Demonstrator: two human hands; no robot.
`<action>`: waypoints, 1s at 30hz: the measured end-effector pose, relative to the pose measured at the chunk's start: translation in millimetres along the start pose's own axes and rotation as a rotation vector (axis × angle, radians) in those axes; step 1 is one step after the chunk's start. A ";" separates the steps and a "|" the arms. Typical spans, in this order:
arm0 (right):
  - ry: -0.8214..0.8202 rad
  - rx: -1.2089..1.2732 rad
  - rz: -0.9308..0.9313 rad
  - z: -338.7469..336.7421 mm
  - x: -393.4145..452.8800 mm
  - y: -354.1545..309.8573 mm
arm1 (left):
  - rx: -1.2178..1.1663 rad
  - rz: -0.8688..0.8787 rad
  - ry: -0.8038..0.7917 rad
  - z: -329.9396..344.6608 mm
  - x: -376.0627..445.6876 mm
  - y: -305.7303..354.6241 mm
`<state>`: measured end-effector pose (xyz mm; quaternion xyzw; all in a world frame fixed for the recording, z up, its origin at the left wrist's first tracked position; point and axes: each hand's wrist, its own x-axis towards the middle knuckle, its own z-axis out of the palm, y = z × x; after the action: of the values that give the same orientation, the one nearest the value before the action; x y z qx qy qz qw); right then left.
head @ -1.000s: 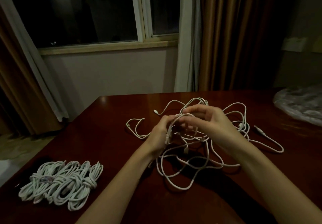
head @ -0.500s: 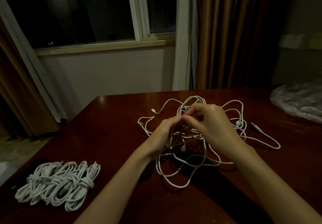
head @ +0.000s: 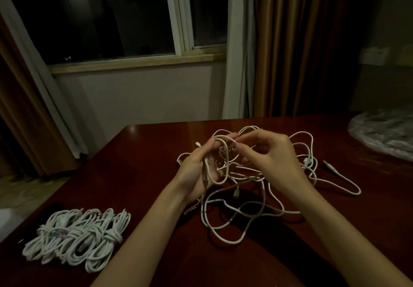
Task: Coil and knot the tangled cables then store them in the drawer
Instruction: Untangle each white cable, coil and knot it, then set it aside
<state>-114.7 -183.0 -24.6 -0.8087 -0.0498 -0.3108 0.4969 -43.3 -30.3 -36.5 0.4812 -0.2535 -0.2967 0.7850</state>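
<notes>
A tangle of white cables (head: 252,199) lies on the dark red wooden table (head: 145,166), right of centre. My left hand (head: 196,170) holds a loop of one white cable, which runs over its fingers and down across the palm. My right hand (head: 270,157) hovers just right of it, fingers curled, pinching the same cable near the top of the loop. Both hands are raised slightly above the pile. One cable end with a dark plug (head: 328,165) trails off to the right.
Several coiled and knotted white cables (head: 76,239) lie in a row at the table's front left. A crumpled clear plastic sheet (head: 386,134) sits at the far right. Window, wall and brown curtains stand behind the table. No drawer is in view.
The loose cable loop that lay to the left of the pile has been drawn in. A loop now hangs over my left hand, and both hands sit slightly higher.
</notes>
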 end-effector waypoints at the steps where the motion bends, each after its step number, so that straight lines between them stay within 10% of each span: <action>1: 0.004 -0.026 -0.012 1.5 -0.7 1.2 | -0.057 -0.006 -0.007 1.9 -0.2 1.0; 21: -0.014 -0.004 -0.020 7.3 -4.2 11.3 | -0.627 0.197 0.289 -15.7 5.4 14.7; 30: -0.290 -0.600 -0.226 19.1 -8.9 4.4 | -0.394 0.105 0.279 -14.2 4.7 11.8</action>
<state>-111.4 -167.3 -38.9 -0.9438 -0.1154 -0.2464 0.1875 -27.7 -20.9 -31.1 0.3410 -0.1046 -0.2301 0.9054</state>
